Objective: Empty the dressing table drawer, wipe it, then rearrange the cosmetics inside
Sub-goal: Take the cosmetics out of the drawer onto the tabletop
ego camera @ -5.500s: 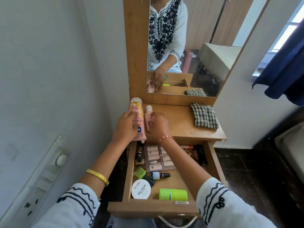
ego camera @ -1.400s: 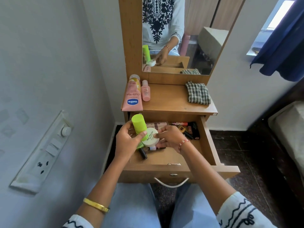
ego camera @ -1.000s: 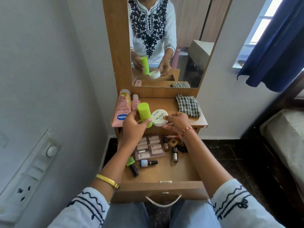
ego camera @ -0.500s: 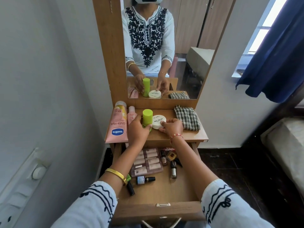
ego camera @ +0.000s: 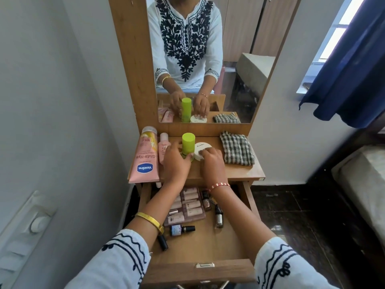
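The drawer (ego camera: pixel 200 268) is pulled out under the dressing table top (ego camera: pixel 235 173). On the top, my left hand (ego camera: pixel 176 161) grips the base of an upright green bottle (ego camera: pixel 188 143). Beside it my right hand (ego camera: pixel 212 162) rests its fingers on a round white jar (ego camera: pixel 201 148). A pink Vaseline tube (ego camera: pixel 144 159) and a small pink bottle (ego camera: pixel 163 148) lie left of them. Inside the drawer remain a pink sample pack (ego camera: pixel 188 205), a blue bottle (ego camera: pixel 181 229), nail polish bottles (ego camera: pixel 218 215) and a black tube (ego camera: pixel 163 243).
A checked cloth (ego camera: pixel 236 148) lies folded on the right of the top. The mirror (ego camera: pixel 208 59) stands behind. A wall with a switch panel (ego camera: pixel 27 230) is close on the left. A blue curtain (ego camera: pixel 350 63) and a bed edge (ego camera: pixel 362 184) are on the right.
Both hands lifted the green bottle and the white jar out of the drawer and set them down on the table top, where they now stand.
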Tool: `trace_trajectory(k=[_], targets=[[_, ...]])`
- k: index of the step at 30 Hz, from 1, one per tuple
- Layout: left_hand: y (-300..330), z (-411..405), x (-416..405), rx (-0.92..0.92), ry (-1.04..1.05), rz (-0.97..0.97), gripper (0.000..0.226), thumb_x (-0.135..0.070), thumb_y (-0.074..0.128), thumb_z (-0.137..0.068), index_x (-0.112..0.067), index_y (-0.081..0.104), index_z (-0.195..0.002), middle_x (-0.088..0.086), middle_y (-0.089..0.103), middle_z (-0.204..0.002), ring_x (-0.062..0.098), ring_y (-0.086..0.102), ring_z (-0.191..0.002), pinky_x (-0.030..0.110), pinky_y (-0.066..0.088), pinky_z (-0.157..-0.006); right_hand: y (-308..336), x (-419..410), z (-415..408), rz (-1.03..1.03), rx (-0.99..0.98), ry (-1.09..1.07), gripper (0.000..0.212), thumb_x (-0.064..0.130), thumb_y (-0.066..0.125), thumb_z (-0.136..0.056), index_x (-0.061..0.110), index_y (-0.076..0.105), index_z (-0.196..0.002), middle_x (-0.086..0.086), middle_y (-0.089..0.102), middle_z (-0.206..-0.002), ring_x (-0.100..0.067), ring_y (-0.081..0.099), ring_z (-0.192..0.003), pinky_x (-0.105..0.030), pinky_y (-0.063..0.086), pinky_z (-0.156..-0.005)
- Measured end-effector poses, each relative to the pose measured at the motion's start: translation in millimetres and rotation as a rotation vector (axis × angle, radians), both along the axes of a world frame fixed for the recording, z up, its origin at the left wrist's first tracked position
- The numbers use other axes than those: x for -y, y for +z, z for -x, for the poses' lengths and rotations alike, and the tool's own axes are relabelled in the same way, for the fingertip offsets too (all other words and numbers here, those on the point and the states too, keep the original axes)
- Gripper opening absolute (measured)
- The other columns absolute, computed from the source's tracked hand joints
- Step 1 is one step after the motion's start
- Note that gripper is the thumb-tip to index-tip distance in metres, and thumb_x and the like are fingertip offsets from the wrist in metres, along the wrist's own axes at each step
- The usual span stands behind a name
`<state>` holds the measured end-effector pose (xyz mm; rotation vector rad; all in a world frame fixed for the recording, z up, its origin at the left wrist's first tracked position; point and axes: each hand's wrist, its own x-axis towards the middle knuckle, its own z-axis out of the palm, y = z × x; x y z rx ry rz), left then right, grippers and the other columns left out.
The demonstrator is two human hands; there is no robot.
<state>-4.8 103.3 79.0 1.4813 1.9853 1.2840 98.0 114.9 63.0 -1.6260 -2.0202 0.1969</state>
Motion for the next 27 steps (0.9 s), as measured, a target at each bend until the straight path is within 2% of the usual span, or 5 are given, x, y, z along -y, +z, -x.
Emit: trace_trajectory(k=[3, 6, 14, 19, 27], targets=[[2, -6, -6, 0.083, -0.015, 0.004, 0.036, -0.012, 0.071, -0.076, -0.008, 0.057, -0.109, 0.010, 0.065, -0.105, 0.023, 0.059, -0.097, 0.030, 0.044, -0.079, 2, -11, -6, 0.001, 0.059, 0.010, 0.034, -0.007, 0.040, -0.087, -0.001, 0.058, -0.115, -0.017, 0.056, -0.120, -0.031, 0.044, -0.116, -0.033, 0.037, -0.095], [0, -14, -11, 0.137, -0.065, 0.029, 0.032, -0.009, 0.065, -0.081, -0.010, 0.057, -0.112, 0.009, 0.066, -0.106, 0.022, 0.061, -0.098, 0.032, 0.049, -0.082, 8, -23, -12, 0.044, 0.105, 0.033, 0.031, -0.003, 0.040, -0.090, -0.001, 0.056, -0.117, -0.018, 0.054, -0.125, -0.030, 0.044, -0.120, -0.033, 0.037, -0.097], [-6, -23, -20, 0.083, -0.107, 0.042, 0.037, -0.012, 0.061, -0.084, -0.012, 0.057, -0.121, 0.010, 0.069, -0.107, 0.022, 0.063, -0.101, 0.032, 0.049, -0.084, 19, -35, -25, 0.158, 0.039, 0.072, 0.032, 0.003, 0.043, -0.092, -0.004, 0.054, -0.121, -0.020, 0.047, -0.136, -0.032, 0.044, -0.125, -0.034, 0.033, -0.103], [-5, -29, -26, 0.088, -0.097, 0.025, 0.036, -0.014, 0.065, -0.082, -0.011, 0.060, -0.118, 0.011, 0.070, -0.102, 0.021, 0.064, -0.097, 0.027, 0.046, -0.079, 16, -29, -26, 0.079, -0.088, -0.044, 0.020, -0.002, 0.043, -0.087, -0.008, 0.062, -0.094, -0.024, 0.059, -0.102, -0.036, 0.056, -0.093, -0.039, 0.041, -0.080], [-8, -36, -24, 0.115, -0.119, 0.010, 0.038, -0.015, 0.065, -0.082, -0.010, 0.059, -0.119, 0.012, 0.070, -0.103, 0.021, 0.064, -0.096, 0.027, 0.047, -0.078, 25, -41, -30, 0.151, -0.124, -0.112, 0.020, -0.004, 0.046, -0.084, -0.002, 0.064, -0.093, -0.022, 0.066, -0.092, -0.035, 0.059, -0.090, -0.032, 0.039, -0.068]])
